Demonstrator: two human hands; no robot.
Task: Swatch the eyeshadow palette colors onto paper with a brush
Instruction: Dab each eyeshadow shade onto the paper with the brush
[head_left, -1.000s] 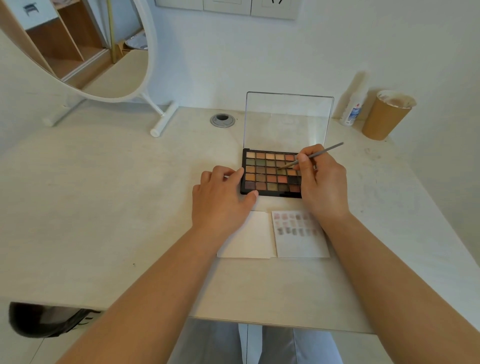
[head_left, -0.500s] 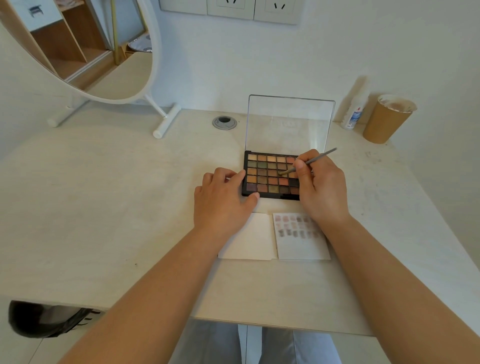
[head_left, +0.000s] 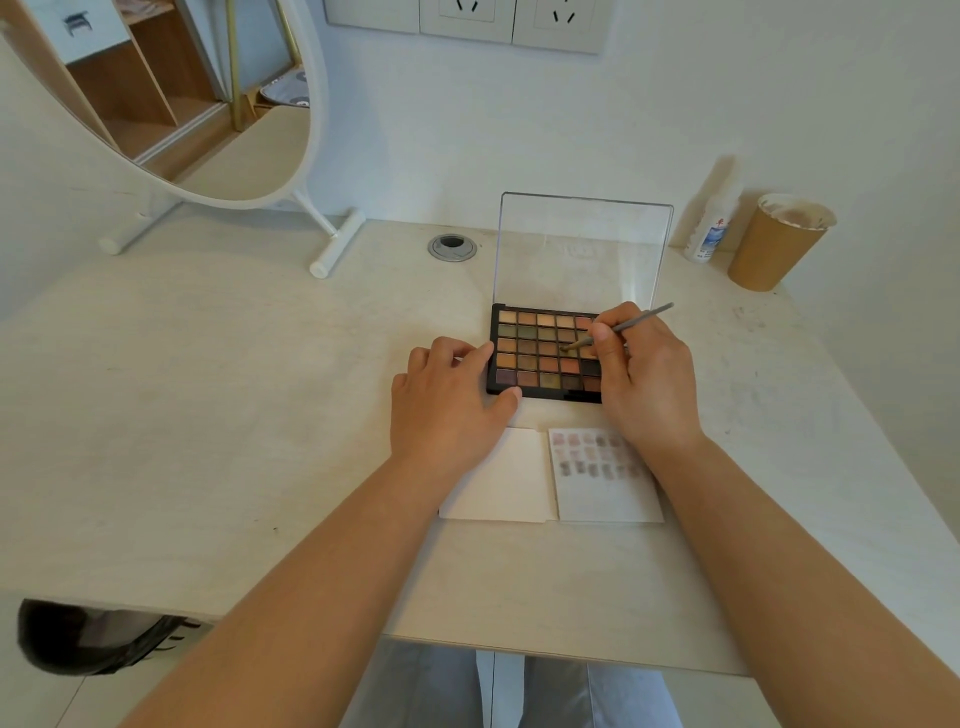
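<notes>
The eyeshadow palette (head_left: 545, 353) lies open on the desk (head_left: 208, 415) in front of the person, its clear lid (head_left: 582, 249) standing upright at the back, and the brush (head_left: 618, 327) dips its tip into a pan in the middle rows toward the right side. Just nearer the person, the paper (head_left: 605, 483) carries three rows of faint swatches across its top, with a blank sheet (head_left: 504, 483) touching it on the left. The likely trouble from here is muddied colour: if the bristles carry pigment from a previous pan, or stray into a neighbouring one, the next swatch would misreport the shade; too heavy a load could also shed powder over the finished rows on the way across. The right hand (head_left: 644, 379) pinches the brush handle between thumb and fingertips, pen-style, with its heel over the palette's near right corner. The left hand (head_left: 447, 405) rests flat with loosely bent fingers, thumb and forefinger touching the palette's left edge to steady it, and grips nothing.
</notes>
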